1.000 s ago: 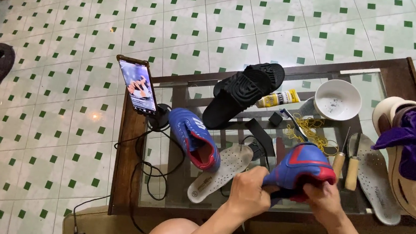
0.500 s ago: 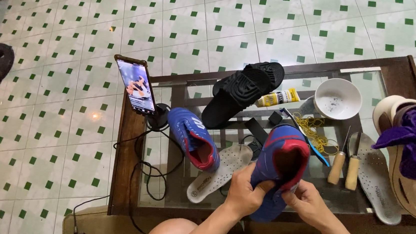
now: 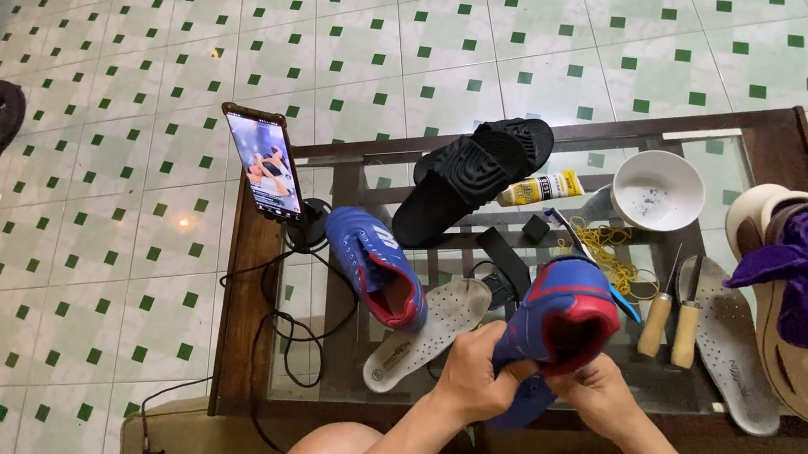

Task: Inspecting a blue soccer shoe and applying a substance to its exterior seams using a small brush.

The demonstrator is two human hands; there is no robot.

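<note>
blue shoe in hand (image 3: pixel 556 328): we hold it up over the near edge of the glass table (image 3: pixel 335 348), its red-lined opening facing us
left hand (image 3: pixel 479 375): fingers curled tight around the shoe's heel side; thumb pressed on the blue upper
right hand (image 3: pixel 604 395): fingers bent and pinching the red rim from below
second blue shoe (image 3: pixel 376 266): lies on the glass to our left, well apart from the hands; a pale insole (image 3: pixel 424 331) just beside it
phone (image 3: pixel 265 161): upright at the far left corner, screen lit
black sandal (image 3: pixel 472 175): far side; white bowl (image 3: pixel 659 189) to its right
two wooden-handled tools (image 3: pixel 666 323): near the shoe, on the right
</note>
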